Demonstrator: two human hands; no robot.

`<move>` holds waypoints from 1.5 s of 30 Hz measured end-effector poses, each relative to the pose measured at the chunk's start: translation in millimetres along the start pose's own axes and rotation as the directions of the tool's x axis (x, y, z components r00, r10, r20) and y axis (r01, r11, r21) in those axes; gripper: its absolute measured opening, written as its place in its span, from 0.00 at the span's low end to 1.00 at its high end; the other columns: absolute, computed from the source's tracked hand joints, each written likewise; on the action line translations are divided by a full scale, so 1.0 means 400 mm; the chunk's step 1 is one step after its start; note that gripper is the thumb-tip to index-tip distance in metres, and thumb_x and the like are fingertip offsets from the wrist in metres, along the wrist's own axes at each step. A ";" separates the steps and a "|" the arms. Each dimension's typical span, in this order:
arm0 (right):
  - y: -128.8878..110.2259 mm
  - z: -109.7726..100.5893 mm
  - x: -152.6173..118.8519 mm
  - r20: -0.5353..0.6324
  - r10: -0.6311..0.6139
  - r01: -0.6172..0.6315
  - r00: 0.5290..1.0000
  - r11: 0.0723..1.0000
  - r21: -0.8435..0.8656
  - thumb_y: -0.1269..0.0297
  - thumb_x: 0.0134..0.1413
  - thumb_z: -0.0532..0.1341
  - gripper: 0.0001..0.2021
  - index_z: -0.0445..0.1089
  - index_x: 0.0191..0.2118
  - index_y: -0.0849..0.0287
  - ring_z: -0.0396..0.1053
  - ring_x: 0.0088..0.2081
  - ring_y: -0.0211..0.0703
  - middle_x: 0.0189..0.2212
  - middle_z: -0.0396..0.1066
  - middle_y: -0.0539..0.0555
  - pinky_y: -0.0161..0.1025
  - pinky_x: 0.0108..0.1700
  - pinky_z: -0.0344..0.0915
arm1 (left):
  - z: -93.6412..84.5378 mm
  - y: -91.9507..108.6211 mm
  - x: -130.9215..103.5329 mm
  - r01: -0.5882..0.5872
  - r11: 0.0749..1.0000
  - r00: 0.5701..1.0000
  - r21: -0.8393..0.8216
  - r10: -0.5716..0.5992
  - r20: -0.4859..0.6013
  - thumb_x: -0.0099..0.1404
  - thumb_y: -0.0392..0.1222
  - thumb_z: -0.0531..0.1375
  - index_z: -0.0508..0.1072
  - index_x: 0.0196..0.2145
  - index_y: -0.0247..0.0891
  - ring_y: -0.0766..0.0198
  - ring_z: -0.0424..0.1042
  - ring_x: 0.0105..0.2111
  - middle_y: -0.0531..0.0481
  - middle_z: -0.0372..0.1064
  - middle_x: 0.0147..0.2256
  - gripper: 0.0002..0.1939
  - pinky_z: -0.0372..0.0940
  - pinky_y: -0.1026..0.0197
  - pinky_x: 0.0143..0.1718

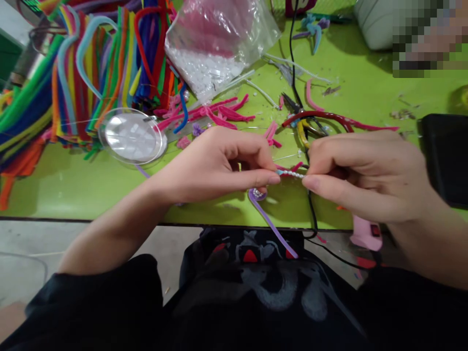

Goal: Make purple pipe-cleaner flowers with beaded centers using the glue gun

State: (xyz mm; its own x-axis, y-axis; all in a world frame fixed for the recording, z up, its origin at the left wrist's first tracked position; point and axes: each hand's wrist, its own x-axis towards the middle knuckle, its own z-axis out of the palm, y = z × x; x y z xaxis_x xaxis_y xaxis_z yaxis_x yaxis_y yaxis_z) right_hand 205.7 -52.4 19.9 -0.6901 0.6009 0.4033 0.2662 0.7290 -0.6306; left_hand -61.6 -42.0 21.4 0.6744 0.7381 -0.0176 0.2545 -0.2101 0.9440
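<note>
A short string of small white beads [293,174] stretches between my two hands above the table's front edge. My left hand [234,163] pinches its left end, where a bit of light blue shows at the fingertips. The other end is pinched between thumb and forefinger of my right hand [360,175]. Below my left hand hangs a purple pipe cleaner [272,224], with a coil of white beads [258,194] at its top; how it is held is hidden behind the fingers.
Bundles of coloured pipe cleaners [87,73] fill the back left, near a clear spool [131,136]. A plastic bag of white beads [215,58] lies behind my hands. Yellow-handled pliers [302,131], a black cable [294,58], a black phone-like slab [444,158] and a pink tool [366,233] are around my right hand.
</note>
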 end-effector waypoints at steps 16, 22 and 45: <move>0.005 0.025 -0.007 0.050 -0.138 0.142 0.989 0.985 -0.093 0.77 0.69 0.62 0.10 0.63 0.36 0.56 0.59 0.30 0.36 0.28 0.61 0.46 0.37 0.34 0.58 | -0.003 0.020 0.004 -0.053 0.963 0.990 0.263 0.017 0.138 0.77 0.42 0.63 0.77 0.35 0.40 0.70 0.72 0.27 0.56 0.77 0.28 0.10 0.61 0.66 0.29; 0.027 0.041 -0.005 0.135 -0.269 0.301 0.953 0.838 -0.454 0.72 0.73 0.60 0.10 0.66 0.35 0.57 0.60 0.31 0.40 0.29 0.66 0.50 0.41 0.35 0.59 | 0.011 0.008 0.012 -0.073 0.940 0.988 0.334 0.022 0.155 0.77 0.40 0.61 0.76 0.38 0.39 0.70 0.71 0.30 0.56 0.76 0.31 0.08 0.61 0.66 0.33; -0.011 0.047 -0.007 0.120 -0.242 0.270 0.963 0.862 -0.429 0.71 0.73 0.60 0.10 0.69 0.35 0.57 0.61 0.31 0.39 0.28 0.69 0.50 0.41 0.35 0.60 | 0.013 -0.013 0.015 -0.156 0.952 0.961 0.264 0.085 0.262 0.79 0.39 0.57 0.71 0.38 0.39 0.70 0.66 0.29 0.56 0.69 0.30 0.09 0.61 0.66 0.34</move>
State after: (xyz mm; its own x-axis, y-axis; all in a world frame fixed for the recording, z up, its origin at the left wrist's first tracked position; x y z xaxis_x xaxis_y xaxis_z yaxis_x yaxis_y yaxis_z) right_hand 194.0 -63.4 9.1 -0.8095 0.3628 0.4616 0.3319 0.9313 -0.1500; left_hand -55.2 -39.9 14.7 0.8516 0.5237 -0.0228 0.3199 -0.4847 0.8141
